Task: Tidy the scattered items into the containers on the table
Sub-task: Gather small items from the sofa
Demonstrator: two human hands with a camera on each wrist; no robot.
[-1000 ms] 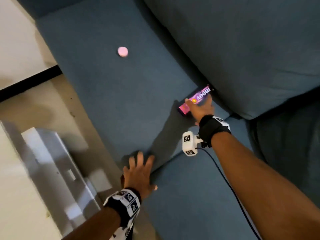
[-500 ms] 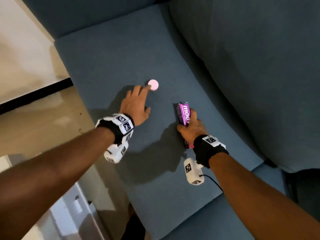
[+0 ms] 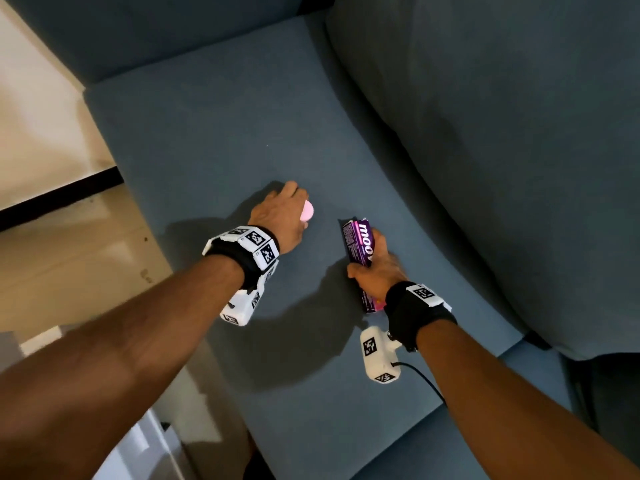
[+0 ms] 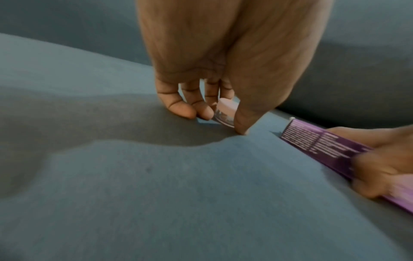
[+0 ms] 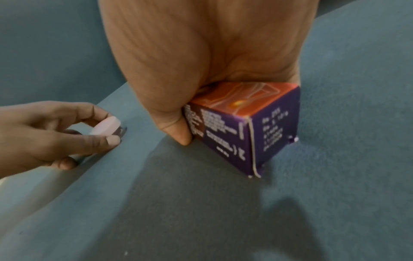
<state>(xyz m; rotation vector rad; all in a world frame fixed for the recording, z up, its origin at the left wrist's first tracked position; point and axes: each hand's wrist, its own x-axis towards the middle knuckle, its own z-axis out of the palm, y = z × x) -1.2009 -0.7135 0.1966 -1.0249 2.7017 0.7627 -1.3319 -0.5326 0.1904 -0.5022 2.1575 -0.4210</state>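
Most of the small pink-lidded jar (image 3: 307,210) is covered by the left hand (image 3: 278,216) in the head view. The purple box (image 3: 358,249) has its middle hidden by the right hand (image 3: 377,271), and its small print is unreadable. In the left wrist view the right hand's fingers (image 4: 384,169) are blurred and the box runs off the right edge.

Small pink-lidded jar (image 3: 307,210) tilted on the blue sofa seat (image 3: 214,133). Long purple box (image 3: 358,245) ("moov" printed) beside it, one end raised.

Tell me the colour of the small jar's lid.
Pale pink lid, pinched by the left hand; the right wrist view shows it best.
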